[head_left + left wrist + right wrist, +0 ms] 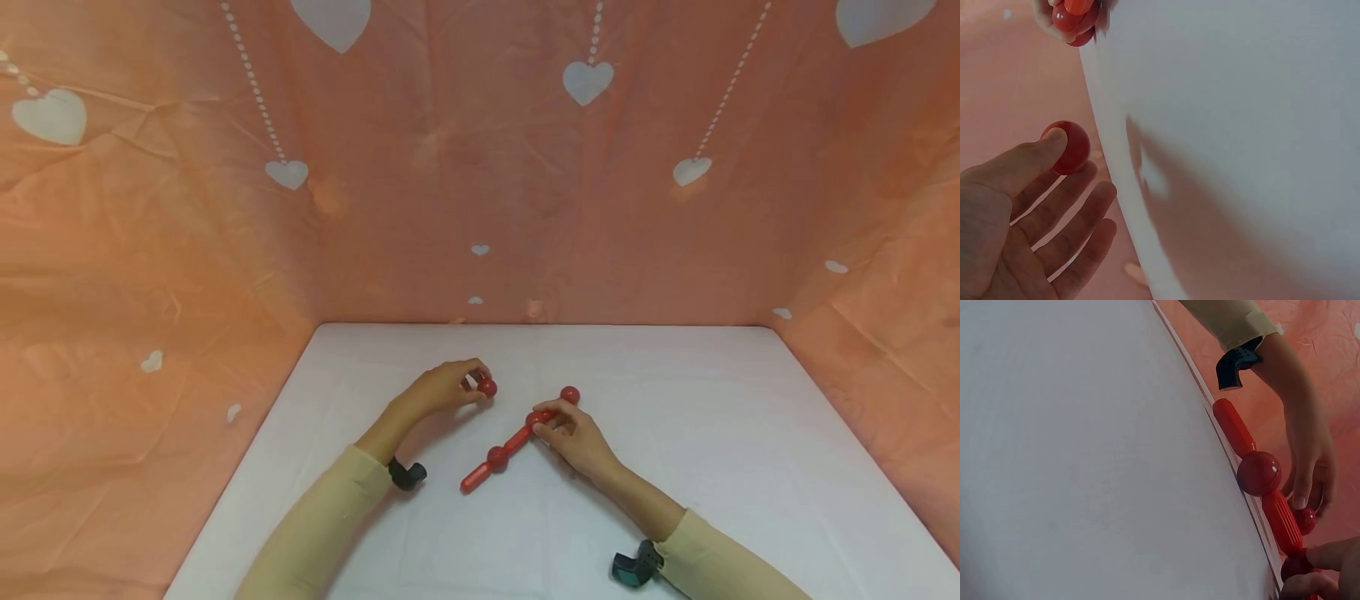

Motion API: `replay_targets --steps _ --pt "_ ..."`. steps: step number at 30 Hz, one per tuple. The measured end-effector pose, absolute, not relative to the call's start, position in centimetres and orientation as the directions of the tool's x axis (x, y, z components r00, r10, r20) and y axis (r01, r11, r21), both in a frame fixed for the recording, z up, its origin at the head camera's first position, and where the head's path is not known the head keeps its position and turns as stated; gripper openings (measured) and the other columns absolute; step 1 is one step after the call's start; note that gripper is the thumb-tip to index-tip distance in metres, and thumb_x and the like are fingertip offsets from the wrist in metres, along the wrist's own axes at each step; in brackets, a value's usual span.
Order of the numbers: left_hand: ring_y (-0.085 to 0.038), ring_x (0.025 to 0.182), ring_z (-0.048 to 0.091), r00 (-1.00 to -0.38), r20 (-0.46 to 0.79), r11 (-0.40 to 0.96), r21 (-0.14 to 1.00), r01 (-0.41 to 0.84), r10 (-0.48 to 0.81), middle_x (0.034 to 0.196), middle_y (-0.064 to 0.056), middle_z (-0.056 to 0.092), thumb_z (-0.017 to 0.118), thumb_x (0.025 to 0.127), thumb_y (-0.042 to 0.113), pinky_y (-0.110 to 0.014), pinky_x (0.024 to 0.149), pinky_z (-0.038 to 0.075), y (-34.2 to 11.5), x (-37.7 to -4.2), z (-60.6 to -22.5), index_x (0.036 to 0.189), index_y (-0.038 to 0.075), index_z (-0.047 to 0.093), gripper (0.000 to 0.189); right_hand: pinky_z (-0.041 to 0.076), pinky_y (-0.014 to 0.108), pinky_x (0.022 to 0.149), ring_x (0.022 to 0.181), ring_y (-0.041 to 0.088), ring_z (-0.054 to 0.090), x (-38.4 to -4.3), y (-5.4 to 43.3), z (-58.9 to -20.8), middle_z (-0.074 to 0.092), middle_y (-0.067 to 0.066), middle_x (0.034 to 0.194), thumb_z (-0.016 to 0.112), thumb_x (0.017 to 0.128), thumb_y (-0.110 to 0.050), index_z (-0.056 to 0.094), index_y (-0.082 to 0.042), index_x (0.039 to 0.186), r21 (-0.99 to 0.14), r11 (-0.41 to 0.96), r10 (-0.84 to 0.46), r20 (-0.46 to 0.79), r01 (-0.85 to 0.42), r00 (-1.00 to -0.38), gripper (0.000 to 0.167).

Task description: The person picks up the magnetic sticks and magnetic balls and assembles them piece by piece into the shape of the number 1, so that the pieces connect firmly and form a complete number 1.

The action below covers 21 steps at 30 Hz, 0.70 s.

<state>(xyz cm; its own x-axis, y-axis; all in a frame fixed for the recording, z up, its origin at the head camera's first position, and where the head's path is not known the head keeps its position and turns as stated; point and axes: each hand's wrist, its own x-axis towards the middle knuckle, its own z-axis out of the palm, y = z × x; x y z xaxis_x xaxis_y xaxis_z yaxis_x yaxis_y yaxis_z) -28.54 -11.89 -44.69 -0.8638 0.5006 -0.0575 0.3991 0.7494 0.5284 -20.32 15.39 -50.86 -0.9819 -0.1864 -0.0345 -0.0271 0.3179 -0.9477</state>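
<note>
Between thumb and fingertips my left hand (450, 385) pinches a red ball (1071, 149) above the white table. My right hand (581, 442) grips a chain of red ribbed rods and red balls, its fingers round a ball (536, 420) along that chain. Toward the lower left, the chain shows a rod (519, 440), then another ball (497, 458) and an end rod (476, 477). Beyond the right fingers another red ball (570, 394) sits at the far end. The right hand partly hides the rod between. The left hand's ball is apart from the chain.
The white tabletop (720, 417) spreads under both hands. An orange cloth (525, 183) with white hearts hangs behind it and along both sides. Dark camera mounts are strapped near the left wrist (407, 475) and the right wrist (637, 565).
</note>
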Motion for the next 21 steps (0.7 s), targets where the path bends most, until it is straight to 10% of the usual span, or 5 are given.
replay_targets --steps 21 --pt "-0.018 0.105 0.071 -0.855 -0.034 0.733 0.532 0.423 0.518 0.111 0.006 0.076 0.082 0.097 0.018 -0.039 0.089 0.059 -15.1 -25.8 -44.8 0.125 0.018 0.071 0.03 0.037 0.021 0.043 0.046 0.014 0.042 -20.2 15.2 -50.7 0.058 0.006 0.092 0.079 0.098 -0.013 0.07 -0.013 0.131 -0.948 0.318 -0.173 -0.059 0.001 -0.983 0.033"
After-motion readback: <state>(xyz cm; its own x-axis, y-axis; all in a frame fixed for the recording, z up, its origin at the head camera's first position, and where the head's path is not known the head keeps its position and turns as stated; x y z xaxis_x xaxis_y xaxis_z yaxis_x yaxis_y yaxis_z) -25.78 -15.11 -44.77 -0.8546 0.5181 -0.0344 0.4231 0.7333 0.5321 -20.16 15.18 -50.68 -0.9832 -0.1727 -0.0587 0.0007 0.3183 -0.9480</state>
